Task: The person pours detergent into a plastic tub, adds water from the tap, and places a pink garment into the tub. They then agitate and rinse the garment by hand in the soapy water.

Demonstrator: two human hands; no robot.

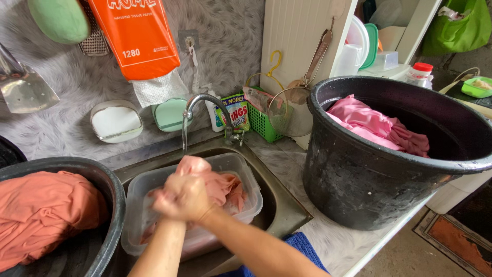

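Both hands, left hand (171, 202) and right hand (190, 197), wring salmon-pink wet cloth (218, 185) | over clear plastic tub (246, 174) in steel sink (279, 208) | curved chrome tap (202, 102) running

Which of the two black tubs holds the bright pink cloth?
The big black tub on the counter at right holds the bright pink cloth. The black tub at left holds a salmon-orange cloth.

Both forearms angle in from below; left hand (165, 201) and right hand (188, 196) pressed together, fingers clenched tight.
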